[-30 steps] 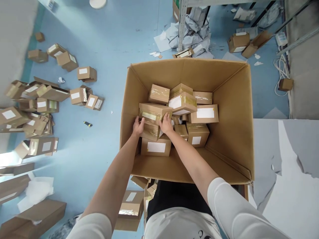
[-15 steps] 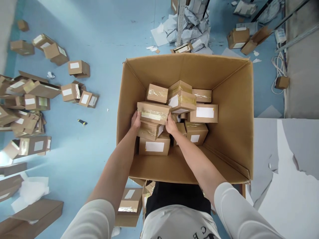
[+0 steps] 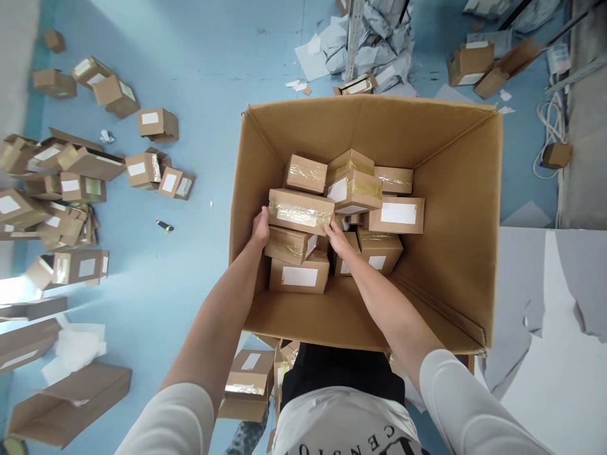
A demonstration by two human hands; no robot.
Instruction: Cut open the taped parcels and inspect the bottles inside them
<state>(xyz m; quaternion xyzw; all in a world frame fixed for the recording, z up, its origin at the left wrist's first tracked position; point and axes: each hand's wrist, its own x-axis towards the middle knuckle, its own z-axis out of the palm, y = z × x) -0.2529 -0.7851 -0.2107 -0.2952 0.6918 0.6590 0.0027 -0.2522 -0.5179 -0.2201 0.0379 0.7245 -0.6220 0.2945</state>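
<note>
A taped cardboard box (image 3: pixel 301 210) lies on top of other boxes at the left inside a large open carton (image 3: pixel 441 189). At its left end is my left hand (image 3: pixel 260 227), fingers straight and loose beside the end face, a thin gap showing. My right hand (image 3: pixel 336 238) has thumb and fingers on the lower right corner of the same box; part of its grip is hidden. Directly beneath sits another taped box (image 3: pixel 287 244), and below that a box with a white label (image 3: pixel 300 276). Around them are a small taped box (image 3: pixel 306 174) and a labelled box (image 3: pixel 398 215).
Several loose boxes (image 3: pixel 159 124) and a small cutter (image 3: pixel 164 225) lie on the blue floor at the left. A metal post (image 3: pixel 353 38) stands among crumpled grey bags (image 3: pixel 379 38) beyond the carton. White sheets (image 3: pixel 564 354) cover the right side.
The view has shifted slightly, so everything sits further right. My hands have spread a little, the left easing away from the box's end. The box has hardly moved among its neighbours.
</note>
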